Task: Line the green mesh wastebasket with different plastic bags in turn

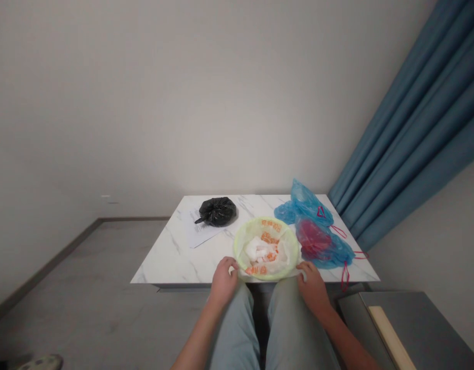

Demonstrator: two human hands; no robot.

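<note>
Hands [223,280] [311,283] either side of lined green container [236,240], at its near edge.

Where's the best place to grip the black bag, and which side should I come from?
I'd pinch the short tail of the black bag, coming from the near left with the left hand. The tail sticks out toward that side, narrow and clear of the rounded body, whose crinkled film looks likely to slip or bunch.
</note>
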